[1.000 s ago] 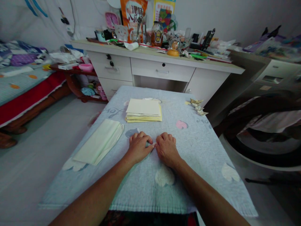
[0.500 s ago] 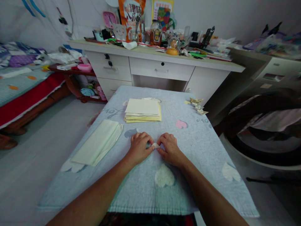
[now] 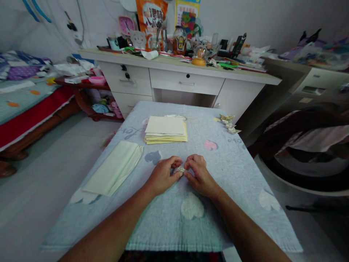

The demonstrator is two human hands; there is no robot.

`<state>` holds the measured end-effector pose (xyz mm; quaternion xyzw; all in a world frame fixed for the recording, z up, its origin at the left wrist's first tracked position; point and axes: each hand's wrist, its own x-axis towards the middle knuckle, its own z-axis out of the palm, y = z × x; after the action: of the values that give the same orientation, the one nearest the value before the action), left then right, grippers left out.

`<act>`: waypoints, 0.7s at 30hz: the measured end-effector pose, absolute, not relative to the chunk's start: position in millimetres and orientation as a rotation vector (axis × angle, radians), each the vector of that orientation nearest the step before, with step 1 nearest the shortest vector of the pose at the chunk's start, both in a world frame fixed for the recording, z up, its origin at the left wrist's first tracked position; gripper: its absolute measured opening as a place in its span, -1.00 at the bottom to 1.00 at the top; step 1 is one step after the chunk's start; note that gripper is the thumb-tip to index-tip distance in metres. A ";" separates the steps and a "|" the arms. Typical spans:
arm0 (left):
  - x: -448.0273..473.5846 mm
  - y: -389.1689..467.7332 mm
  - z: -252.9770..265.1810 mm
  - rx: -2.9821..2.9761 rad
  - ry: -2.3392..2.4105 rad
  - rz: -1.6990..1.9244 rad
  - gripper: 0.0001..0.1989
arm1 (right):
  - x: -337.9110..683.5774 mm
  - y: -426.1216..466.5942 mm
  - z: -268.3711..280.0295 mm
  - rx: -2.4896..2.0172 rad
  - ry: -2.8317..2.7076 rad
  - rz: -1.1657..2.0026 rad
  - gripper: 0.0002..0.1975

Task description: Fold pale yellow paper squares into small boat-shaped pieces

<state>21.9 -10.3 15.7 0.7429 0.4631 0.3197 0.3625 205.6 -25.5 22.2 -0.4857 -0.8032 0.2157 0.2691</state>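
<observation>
Between my two hands is a small folded piece of pale paper (image 3: pixel 181 169), partly covered by the fingers. My left hand (image 3: pixel 165 172) pinches its left side, thumb below and fingers above. On the other side my right hand (image 3: pixel 198 172) grips it with thumb and fingertips. Both hands rest low over the cloth-covered table (image 3: pixel 229 203). Beyond them lies a stack of cream and yellow paper sheets (image 3: pixel 165 127). To the left is a pile of long pale green paper (image 3: pixel 113 168). Several small folded paper pieces (image 3: pixel 230 125) sit in a row at the far right.
A white desk (image 3: pixel 188 78) stands behind the table, its top crowded with a jar (image 3: pixel 180 40), an orange bag (image 3: pixel 151 22) and other clutter. A bed (image 3: pixel 29 98) is at the left. A washing machine (image 3: pixel 313 94) with dark cloth hanging at its door is at the right.
My left fingers have lifted and shifted slightly right along the folded paper. My right hand has hardly moved. The view has tilted a little.
</observation>
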 end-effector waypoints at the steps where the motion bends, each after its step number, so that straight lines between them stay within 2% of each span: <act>1: 21.7 -10.5 15.9 1.883 1.171 0.820 -0.74 | 205.7 -25.6 22.2 -1.294 -2.160 0.586 -0.95; 6: 22.5 -10.6 14.3 1.777 1.112 0.861 -0.91 | 205.5 -25.2 22.1 -1.262 -2.113 0.615 -0.94; 15: 24.1 -10.0 13.3 1.684 1.129 0.913 -0.89 | 205.0 -23.6 18.1 -1.235 -2.012 0.655 -0.95; 21: 25.6 -9.4 8.7 1.682 1.123 0.908 -0.88 | 205.9 -23.4 15.9 -1.161 -1.948 0.712 -0.88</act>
<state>25.6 -9.4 8.7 0.6792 0.4535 0.3664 0.4459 205.9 -23.4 15.9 -0.4531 -0.7604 0.2781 0.3730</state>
